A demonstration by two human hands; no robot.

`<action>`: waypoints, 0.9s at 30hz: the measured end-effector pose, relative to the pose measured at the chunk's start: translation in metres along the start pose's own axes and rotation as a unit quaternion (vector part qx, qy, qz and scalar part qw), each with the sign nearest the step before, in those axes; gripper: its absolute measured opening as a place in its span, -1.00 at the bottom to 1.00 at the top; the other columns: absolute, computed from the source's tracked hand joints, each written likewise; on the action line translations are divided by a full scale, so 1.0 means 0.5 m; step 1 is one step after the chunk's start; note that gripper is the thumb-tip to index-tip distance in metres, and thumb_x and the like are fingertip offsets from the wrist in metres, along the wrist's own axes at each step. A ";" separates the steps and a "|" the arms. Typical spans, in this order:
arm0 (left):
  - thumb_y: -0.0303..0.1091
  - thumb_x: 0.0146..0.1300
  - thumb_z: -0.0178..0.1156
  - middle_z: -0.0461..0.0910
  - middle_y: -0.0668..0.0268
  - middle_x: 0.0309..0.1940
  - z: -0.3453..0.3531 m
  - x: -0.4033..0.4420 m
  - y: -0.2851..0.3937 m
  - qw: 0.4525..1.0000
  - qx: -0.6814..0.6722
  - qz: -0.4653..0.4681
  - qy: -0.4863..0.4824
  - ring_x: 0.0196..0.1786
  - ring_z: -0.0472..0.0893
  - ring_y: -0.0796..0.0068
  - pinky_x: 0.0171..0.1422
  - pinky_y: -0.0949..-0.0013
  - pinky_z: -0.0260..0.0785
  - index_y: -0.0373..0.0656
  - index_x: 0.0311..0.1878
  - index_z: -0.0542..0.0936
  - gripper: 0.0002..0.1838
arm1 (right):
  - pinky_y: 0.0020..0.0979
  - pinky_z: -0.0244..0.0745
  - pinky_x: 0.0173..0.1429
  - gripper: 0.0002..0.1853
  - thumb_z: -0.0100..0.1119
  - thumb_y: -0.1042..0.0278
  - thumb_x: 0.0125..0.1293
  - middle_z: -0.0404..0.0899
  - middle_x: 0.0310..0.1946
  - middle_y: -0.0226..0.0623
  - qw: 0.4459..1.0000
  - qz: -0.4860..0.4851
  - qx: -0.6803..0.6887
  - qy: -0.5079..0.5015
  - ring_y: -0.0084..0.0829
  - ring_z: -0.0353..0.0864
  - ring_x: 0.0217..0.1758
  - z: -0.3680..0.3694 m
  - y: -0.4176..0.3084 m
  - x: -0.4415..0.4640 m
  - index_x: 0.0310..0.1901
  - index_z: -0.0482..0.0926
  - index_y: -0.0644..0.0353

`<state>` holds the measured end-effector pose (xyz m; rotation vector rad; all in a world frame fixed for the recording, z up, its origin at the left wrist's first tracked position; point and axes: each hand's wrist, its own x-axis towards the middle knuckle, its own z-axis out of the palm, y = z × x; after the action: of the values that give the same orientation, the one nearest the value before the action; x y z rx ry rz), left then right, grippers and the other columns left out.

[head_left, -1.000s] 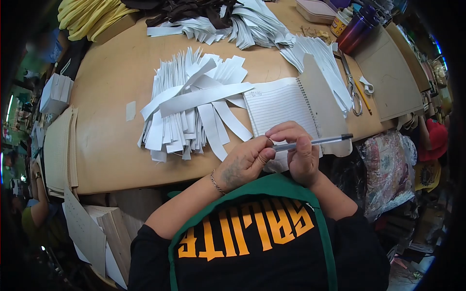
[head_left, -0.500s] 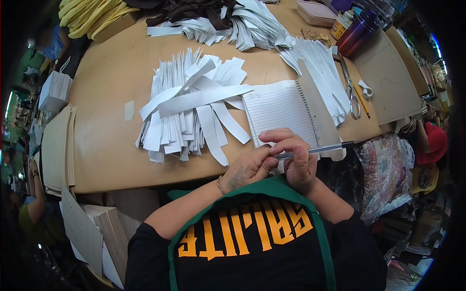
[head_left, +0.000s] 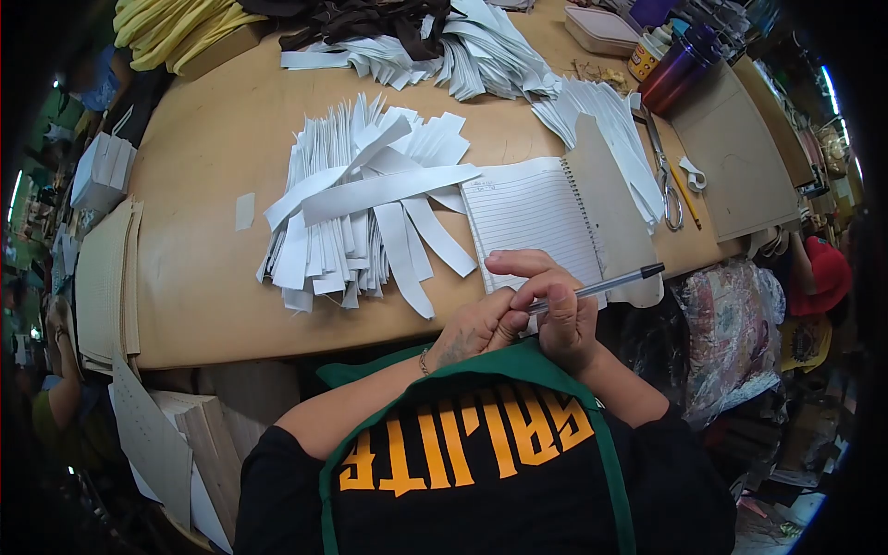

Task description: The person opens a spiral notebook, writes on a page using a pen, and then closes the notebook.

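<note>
A clear-barrelled ballpoint pen point(head_left: 612, 281) with a dark end slants across my right hand point(head_left: 558, 303). The fingers of that hand are bent around it, with the index finger stretched out to the left. Pressed against the right hand is my left hand point(head_left: 475, 327), its fingers closed near the pen's lower end. What the left fingers hold is hidden. Just beyond both hands lies an open spiral notebook point(head_left: 532, 217) with lined pages and a little writing at the top. Beside it on the left is a pile of white fabric strips point(head_left: 338, 203), several lying loosely on top.
At the right are scissors point(head_left: 666, 176), a yellow pencil point(head_left: 690, 194) and a purple-red bottle point(head_left: 682, 69). More white strips point(head_left: 495, 55) and dark cloth point(head_left: 361, 28) lie at the back. Yellow cloth point(head_left: 176, 32) is far left. Another person's arm point(head_left: 65, 361) shows at left.
The pen's dark end has shifted slightly left and up, so the pen tilts more steeply. Both hands stay together in nearly the same place. The view has shifted a little.
</note>
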<state>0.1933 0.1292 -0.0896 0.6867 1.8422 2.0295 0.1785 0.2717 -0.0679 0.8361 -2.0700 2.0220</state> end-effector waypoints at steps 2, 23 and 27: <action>-0.07 0.35 -0.18 0.43 0.24 -0.45 0.001 -0.002 -0.001 1.000 0.010 -0.001 0.002 -0.39 0.46 0.46 -0.30 0.41 0.31 -0.20 -0.18 0.40 -0.64 | -0.27 0.28 0.13 -0.61 -0.37 0.24 0.38 0.47 -0.09 0.03 1.000 0.009 0.002 0.001 -0.20 0.44 0.02 0.003 -0.001 -0.001 -0.42 0.44 0.27; -0.11 0.37 -0.24 0.44 0.17 -0.40 -0.018 0.001 0.003 0.993 -0.052 -0.014 -0.101 -0.29 0.48 0.27 -0.15 0.33 0.30 -0.27 -0.29 0.43 -0.60 | -0.21 0.27 0.11 -0.55 -0.33 0.12 0.37 0.51 -0.14 0.02 0.996 0.021 -0.082 -0.027 -0.14 0.42 0.00 -0.001 -0.018 0.008 -0.38 0.48 0.30; -0.11 0.37 -0.23 0.45 0.16 -0.41 -0.018 0.003 -0.002 0.993 -0.048 -0.011 -0.109 -0.30 0.47 0.27 -0.16 0.32 0.30 -0.27 -0.28 0.42 -0.60 | -0.22 0.27 0.09 -0.56 -0.32 0.11 0.37 0.51 -0.13 0.02 0.997 0.022 -0.074 -0.032 -0.16 0.43 -0.02 -0.003 -0.017 0.007 -0.35 0.48 0.30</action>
<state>0.1869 0.1228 -0.0907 0.8211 1.6113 1.9313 0.1790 0.2726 -0.0588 0.8482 -2.2586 1.8581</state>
